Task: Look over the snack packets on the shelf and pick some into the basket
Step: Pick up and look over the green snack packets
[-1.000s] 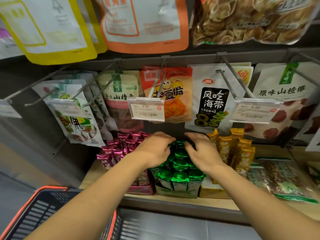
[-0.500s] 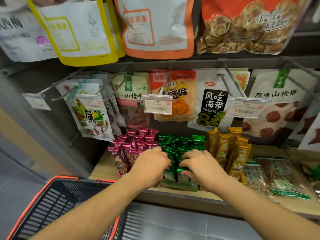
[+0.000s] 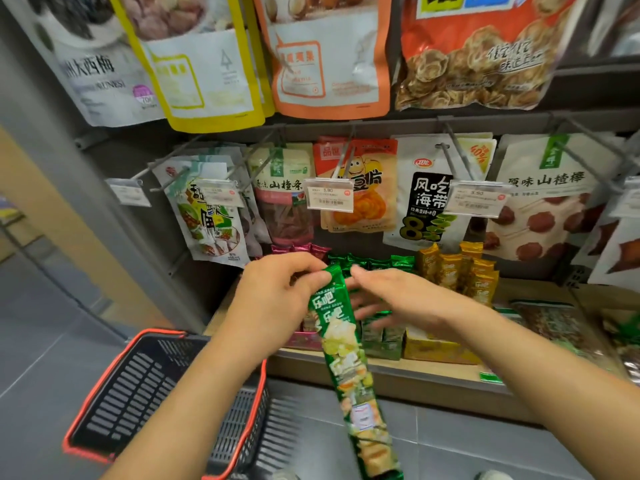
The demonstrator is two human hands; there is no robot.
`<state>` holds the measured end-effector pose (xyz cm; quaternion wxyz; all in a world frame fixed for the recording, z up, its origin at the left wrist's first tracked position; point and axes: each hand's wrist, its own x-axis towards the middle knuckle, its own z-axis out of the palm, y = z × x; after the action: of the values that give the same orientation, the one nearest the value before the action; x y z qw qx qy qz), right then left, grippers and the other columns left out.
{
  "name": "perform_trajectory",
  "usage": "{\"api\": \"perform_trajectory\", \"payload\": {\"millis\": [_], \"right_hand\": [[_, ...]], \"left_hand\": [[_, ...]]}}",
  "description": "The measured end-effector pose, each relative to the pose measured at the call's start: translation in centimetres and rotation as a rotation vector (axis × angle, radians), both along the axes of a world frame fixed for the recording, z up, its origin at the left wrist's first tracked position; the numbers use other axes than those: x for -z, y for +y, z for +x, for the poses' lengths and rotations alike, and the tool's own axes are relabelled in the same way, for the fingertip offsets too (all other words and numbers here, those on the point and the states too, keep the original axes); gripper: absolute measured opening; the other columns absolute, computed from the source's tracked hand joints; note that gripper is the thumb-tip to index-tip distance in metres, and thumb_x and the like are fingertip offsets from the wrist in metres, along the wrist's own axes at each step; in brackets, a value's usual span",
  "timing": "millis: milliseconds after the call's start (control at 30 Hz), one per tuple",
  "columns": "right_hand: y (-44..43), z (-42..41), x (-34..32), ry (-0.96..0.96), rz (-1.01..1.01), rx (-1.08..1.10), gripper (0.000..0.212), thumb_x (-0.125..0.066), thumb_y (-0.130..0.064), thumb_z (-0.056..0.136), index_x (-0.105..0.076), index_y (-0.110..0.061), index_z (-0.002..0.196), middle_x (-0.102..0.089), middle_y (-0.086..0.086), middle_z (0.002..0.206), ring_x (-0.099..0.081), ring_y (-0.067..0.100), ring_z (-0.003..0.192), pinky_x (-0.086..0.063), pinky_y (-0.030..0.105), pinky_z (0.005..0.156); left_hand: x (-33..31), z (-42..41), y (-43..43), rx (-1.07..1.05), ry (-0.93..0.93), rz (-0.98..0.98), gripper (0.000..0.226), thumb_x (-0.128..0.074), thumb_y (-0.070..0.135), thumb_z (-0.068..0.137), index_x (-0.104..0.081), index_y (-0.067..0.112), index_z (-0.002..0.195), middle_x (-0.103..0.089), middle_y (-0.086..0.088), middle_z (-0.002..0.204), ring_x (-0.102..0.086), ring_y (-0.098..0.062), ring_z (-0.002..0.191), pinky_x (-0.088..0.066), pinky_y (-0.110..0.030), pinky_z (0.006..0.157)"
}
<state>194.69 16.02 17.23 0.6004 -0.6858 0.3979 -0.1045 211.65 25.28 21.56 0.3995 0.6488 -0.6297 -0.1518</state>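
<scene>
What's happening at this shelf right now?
The person's left hand pinches the top of a long green foil snack packet, which hangs down in front of the wooden shelf. The right hand is open beside it. The packet is not yet in the black plastic basket with a red rim at lower left.

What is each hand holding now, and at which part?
The left hand pinches the long green packet at its top end, so it hangs down. The right hand, fingers straight, holds nothing.
</scene>
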Motion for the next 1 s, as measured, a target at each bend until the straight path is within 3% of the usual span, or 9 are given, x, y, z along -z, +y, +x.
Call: {"api": "perform_trajectory", "payload": {"millis": [100, 233, 433, 500, 600, 733, 833, 933, 1000], "right_hand": [[3.5, -0.7, -1.3, -0.218, 0.351, -0.107, 0.065, -0.042, -0.069, 0.083, -0.061, -0.017, 0.116, -0.072, 0.013, 0.105, -0.069, 0.027, 0.098, -0.056, 0.036, 0.086], [6.0, -0.8, -1.7, -0.314, 0.218, 0.062, 0.042, -0.044, -0.056, 0.089, -0.060, -0.017, 0.090, -0.065, 0.010, 0.068, -0.063, 0.018, 0.053, -0.053, 0.025, 0.051], [5.1, -0.9, -2.3, -0.239, -0.063, -0.023, 0.036, -0.034, -0.044, 0.100, -0.061, -0.026, 0.085, -0.065, -0.019, 0.057, -0.059, -0.009, 0.051, -0.042, 0.005, 0.050], [4.8, -1.0, -2.5, -0.151, -0.128, -0.049, 0.046, -0.034, -0.056, 0.093, -0.067, -0.024, 0.093, -0.070, -0.016, 0.070, -0.062, -0.008, 0.061, -0.048, 0.010, 0.059], [4.5, -1.4, -2.3, -0.013, -0.338, -0.073, 0.061, -0.032, -0.065, 0.085, -0.065, -0.014, 0.096, -0.068, -0.004, 0.088, -0.064, 0.009, 0.081, -0.049, 0.035, 0.083], [5.1, -2.0, -2.0, 0.049, -0.415, -0.098, 0.045, -0.037, -0.071, 0.081, -0.051, -0.029, 0.071, -0.052, -0.018, 0.063, -0.047, -0.001, 0.059, -0.040, 0.027, 0.065], [5.5, -2.0, -1.8, 0.079, -0.440, -0.141, 0.041, -0.042, -0.071, 0.080, -0.056, -0.033, 0.084, -0.058, -0.014, 0.073, -0.051, 0.001, 0.064, -0.046, 0.031, 0.066], [5.6, -2.0, -2.2, 0.087, -0.475, -0.181, 0.027, -0.059, -0.056, 0.087, -0.052, -0.041, 0.109, -0.064, -0.012, 0.092, -0.059, 0.002, 0.079, -0.054, 0.034, 0.078], [5.7, -2.0, -2.7, 0.095, -0.470, -0.225, 0.046, -0.064, -0.048, 0.088, -0.037, -0.050, 0.125, -0.064, -0.016, 0.104, -0.063, 0.000, 0.087, -0.055, 0.030, 0.082]], "left_hand": [[0.9, -0.7, 0.0, -0.064, 0.450, 0.078, 0.018, -0.069, 0.011, 0.087, -0.073, 0.024, 0.075, -0.064, 0.007, 0.054, -0.053, -0.003, 0.042, -0.045, -0.017, 0.042], [1.4, -1.4, -0.2, -0.071, 0.695, 0.068, 0.015, -0.072, 0.008, 0.083, -0.076, 0.019, 0.074, -0.067, 0.002, 0.058, -0.054, -0.005, 0.045, -0.045, -0.016, 0.044], [1.0, -1.0, -0.2, -0.077, 0.596, 0.021, 0.020, -0.068, -0.001, 0.085, -0.075, 0.016, 0.077, -0.072, -0.004, 0.068, -0.062, -0.012, 0.054, -0.048, -0.018, 0.048], [0.7, -0.9, 0.0, -0.089, 0.584, 0.037, 0.021, -0.068, -0.003, 0.084, -0.074, 0.016, 0.078, -0.072, -0.005, 0.069, -0.064, -0.013, 0.057, -0.049, -0.019, 0.050], [0.3, -0.3, 0.7, -0.007, 0.574, 0.123, 0.026, -0.067, -0.004, 0.085, -0.076, 0.021, 0.086, -0.069, 0.000, 0.071, -0.063, -0.010, 0.066, -0.052, -0.018, 0.059], [0.0, -0.3, 2.0, 0.100, 0.426, 0.213, 0.016, -0.075, 0.025, 0.080, -0.078, 0.029, 0.095, -0.075, 0.005, 0.084, -0.067, -0.003, 0.077, -0.052, -0.017, 0.066], [-0.3, -0.8, 2.5, 0.047, 0.255, 0.168, 0.014, -0.077, 0.017, 0.080, -0.079, 0.030, 0.085, -0.074, 0.013, 0.078, -0.067, 0.001, 0.073, -0.048, -0.011, 0.065], [-1.0, -0.4, 2.4, 0.020, 0.265, 0.110, 0.021, -0.076, 0.010, 0.080, -0.078, 0.031, 0.075, -0.073, 0.011, 0.072, -0.064, 0.002, 0.066, -0.046, -0.010, 0.060], [-1.2, 0.2, 2.1, 0.002, 0.353, 0.070, 0.025, -0.073, 0.008, 0.081, -0.078, 0.030, 0.073, -0.072, 0.009, 0.069, -0.061, 0.003, 0.064, -0.045, -0.010, 0.059]]}}
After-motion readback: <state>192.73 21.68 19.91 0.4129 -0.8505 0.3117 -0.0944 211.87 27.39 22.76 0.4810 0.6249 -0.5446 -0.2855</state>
